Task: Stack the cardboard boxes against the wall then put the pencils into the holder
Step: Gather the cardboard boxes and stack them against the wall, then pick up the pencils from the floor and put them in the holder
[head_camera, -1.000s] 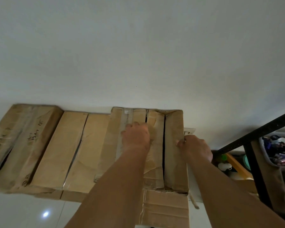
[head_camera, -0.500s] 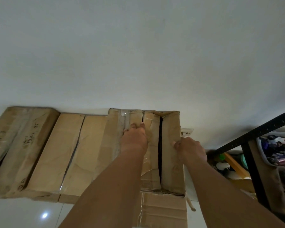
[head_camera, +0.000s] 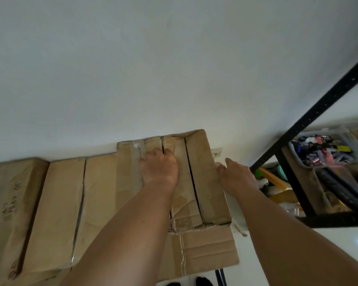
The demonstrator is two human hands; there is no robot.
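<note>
- Left hand [head_camera: 159,168] is planted on the top box [head_camera: 207,182], fingers curled, fingertips hooked at the dark slit between its flaps.
- Right hand [head_camera: 236,176] is at that box's right edge. The thumb touches the top corner and one finger stretches along the side. The other fingers are hidden, so I cannot tell whether it grips or only presses.
- The top box sits on a lower box [head_camera: 207,250], and its far end is up against the white wall [head_camera: 174,69].
- The top flaps are not sealed: two dark gaps run along its length, and there is a strip of clear tape near the left hand.
- Just to the left, a middle box [head_camera: 66,213] lies along the wall, touching the top box.
- Beyond it is a far-left box [head_camera: 6,203] with handwriting on its top.
- On the right stands a black metal rack [head_camera: 318,112], with a clear bin [head_camera: 327,149] of small colourful bits on its shelf.
- The glossy white floor [head_camera: 318,244] shows at the lower right, catching a spot of light.
</note>
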